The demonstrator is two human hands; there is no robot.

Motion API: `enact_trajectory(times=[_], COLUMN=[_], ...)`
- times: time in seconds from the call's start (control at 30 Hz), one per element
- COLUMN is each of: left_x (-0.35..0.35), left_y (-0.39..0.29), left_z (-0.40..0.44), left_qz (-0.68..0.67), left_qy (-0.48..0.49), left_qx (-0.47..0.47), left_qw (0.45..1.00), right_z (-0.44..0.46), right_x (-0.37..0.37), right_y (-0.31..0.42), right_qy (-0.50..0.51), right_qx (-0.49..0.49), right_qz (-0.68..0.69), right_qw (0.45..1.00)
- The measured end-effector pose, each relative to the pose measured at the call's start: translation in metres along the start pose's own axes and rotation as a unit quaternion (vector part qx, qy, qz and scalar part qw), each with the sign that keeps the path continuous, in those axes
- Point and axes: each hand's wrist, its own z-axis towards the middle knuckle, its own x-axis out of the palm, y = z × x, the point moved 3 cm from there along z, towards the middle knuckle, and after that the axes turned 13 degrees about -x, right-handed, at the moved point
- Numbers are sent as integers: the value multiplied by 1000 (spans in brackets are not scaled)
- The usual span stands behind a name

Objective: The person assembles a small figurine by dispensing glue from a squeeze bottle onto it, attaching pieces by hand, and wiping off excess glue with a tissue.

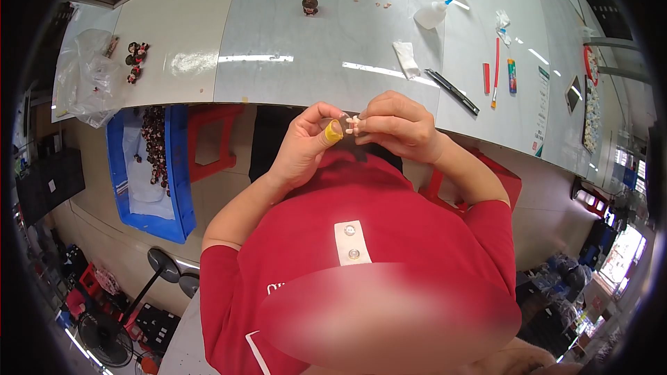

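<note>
In front of the red shirt, at the table's near edge, my two hands meet fingertip to fingertip. My right hand (pixel 403 125) is closed in a pinch on a small pale figurine part (pixel 355 125). My left hand (pixel 306 140), with a yellow wrap (pixel 334 132) on its thumb, is pinched right beside that part. What its fingertips hold is too small to make out. On the table beyond lie a folded white tissue (pixel 406 60) and a black pen-like tool (pixel 452 92).
A finished-looking figurine (pixel 310 5) stands farther back; several more (pixel 136 59) sit left, by a clear plastic bag (pixel 90 73). Two glue bottles (pixel 431 15), a red brush (pixel 496 73) and a green tube (pixel 512 75) are right. A blue crate (pixel 185 194) with small figures stands below left.
</note>
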Motion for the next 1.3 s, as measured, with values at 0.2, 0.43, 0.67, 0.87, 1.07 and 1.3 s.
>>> enact_trajectory(times=[0.2,0.43,0.67,0.87,1.07,1.3], left_x=[0,1,2,0,-1,-3], left_y=[2,0,-2,-2,-1,1], left_z=[1,-1,-1,0,3,4], left_qz=[-5,9,18,19,17,1], left_qy=[2,15,24,21,20,22], left_qx=[-2,19,21,18,14,-2], left_qw=[1000,1000,999,999,1000,1000], right_z=[-2,-6,-6,-5,-3,-1], right_x=[1,2,3,3,1,-1], right_y=[1,2,3,3,3,3], right_qy=[-13,-19,-27,-37,-19,-6], right_qx=[15,5,19,38,36,27], right_qz=[-3,16,16,9,-7,-23], right_qw=[1000,1000,999,999,999,999])
